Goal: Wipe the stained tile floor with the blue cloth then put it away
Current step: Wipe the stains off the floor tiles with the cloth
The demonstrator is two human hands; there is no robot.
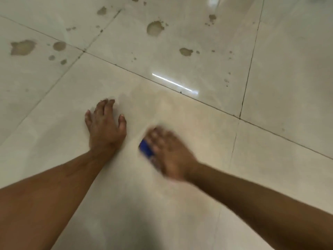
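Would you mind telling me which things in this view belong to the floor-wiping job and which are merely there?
Part of the job:
- blue cloth, under the right hand
- brown stains on the tile floor
- left hand, flat on the floor

Merely there:
- grout lines
- light reflection

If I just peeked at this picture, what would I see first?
Probably the bit of bright blue cloth peeking out from under the blurred right hand on the pale tile floor, near the middle of the picture. The left hand rests flat on the tile just beside it. Farther off, toward the top of the picture, brown stains dot the tiles.
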